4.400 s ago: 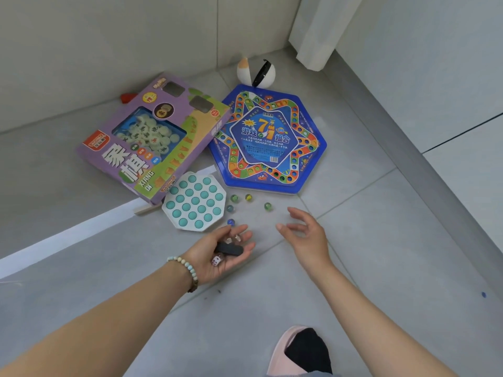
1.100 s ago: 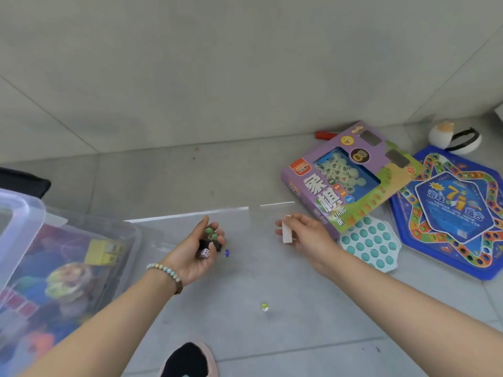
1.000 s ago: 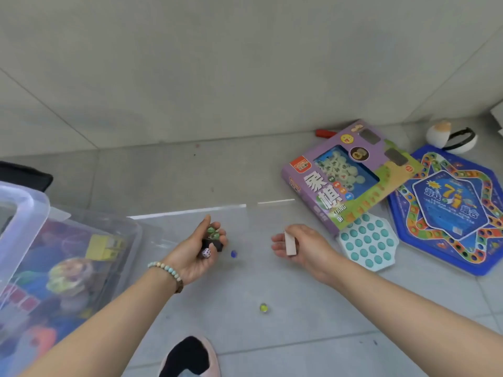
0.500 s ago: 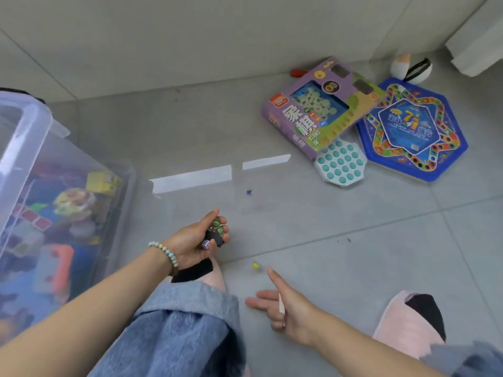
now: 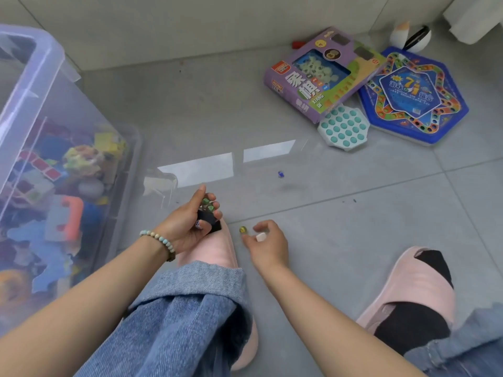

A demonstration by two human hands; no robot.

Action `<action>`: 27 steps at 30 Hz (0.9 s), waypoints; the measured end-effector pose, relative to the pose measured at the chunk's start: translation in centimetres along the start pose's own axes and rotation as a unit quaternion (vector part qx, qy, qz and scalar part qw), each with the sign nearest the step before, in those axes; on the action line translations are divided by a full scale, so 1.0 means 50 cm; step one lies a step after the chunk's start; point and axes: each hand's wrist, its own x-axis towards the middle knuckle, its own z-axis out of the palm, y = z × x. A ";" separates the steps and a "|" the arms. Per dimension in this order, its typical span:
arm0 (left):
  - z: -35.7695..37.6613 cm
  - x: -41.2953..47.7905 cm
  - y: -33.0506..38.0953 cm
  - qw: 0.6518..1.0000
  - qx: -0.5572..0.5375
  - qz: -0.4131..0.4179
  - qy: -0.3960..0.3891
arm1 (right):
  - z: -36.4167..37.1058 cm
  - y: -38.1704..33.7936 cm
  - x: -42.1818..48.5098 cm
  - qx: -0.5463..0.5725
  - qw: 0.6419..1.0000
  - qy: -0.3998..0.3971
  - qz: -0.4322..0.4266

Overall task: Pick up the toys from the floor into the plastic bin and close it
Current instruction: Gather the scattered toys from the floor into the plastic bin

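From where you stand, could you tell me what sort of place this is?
Most likely a play corner in a home: a grey tiled floor meeting a plain wall, a clear plastic bin full of toys, and a purple game box and a blue hexagonal board lying loose.

Bin [image 5: 51, 66] at the floor's [image 5: 353, 240] left edge, toys [image 5: 68, 186] inside. Far right by the wall [image 5: 190, 23]: boxed game [image 5: 318, 77] left of the board [image 5: 411, 93], bubble pad [image 5: 344, 127] before them.

Clear, glossy plastic in the bin [image 5: 51, 77]. Smooth, faintly shiny tile for the floor [image 5: 353, 240]. Glossy printed card on the box [image 5: 307, 85]. Glassy shine on the marble [image 5: 242, 229]. Coarse denim in the jeans [image 5: 185, 308]; soft matt pink on the slipper [image 5: 416, 289].
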 end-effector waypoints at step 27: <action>0.107 0.029 -0.036 0.996 0.085 -0.027 -0.028 | -0.236 0.119 0.049 0.151 0.957 0.248 0.007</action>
